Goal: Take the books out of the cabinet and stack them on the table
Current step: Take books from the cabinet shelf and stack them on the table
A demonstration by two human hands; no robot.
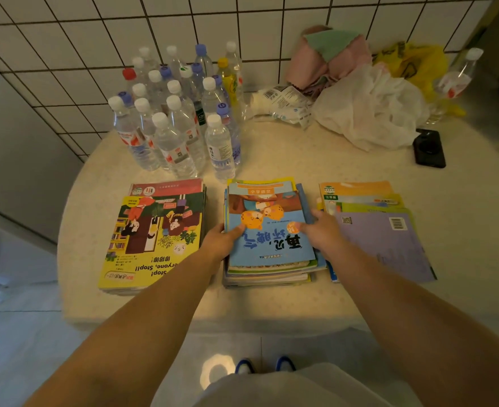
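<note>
Three stacks of books lie side by side on the pale round table (271,301). The left stack (154,239) has a yellow cover on top. The middle stack (269,245) is topped by a blue book with an orange cartoon animal. The right stack (383,239) is topped by a lilac back cover. My left hand (223,240) holds the blue top book at its left edge, thumb on the cover. My right hand (323,233) holds the same book at its right edge, thumb on the cover. The cabinet is out of view.
Several water bottles (178,118) crowd the table's back left. A white plastic bag (368,113), pink cloths (327,60) and a yellow bag (412,66) lie at the back right. A black phone (429,148) lies on the right. The tiled wall (66,48) runs behind.
</note>
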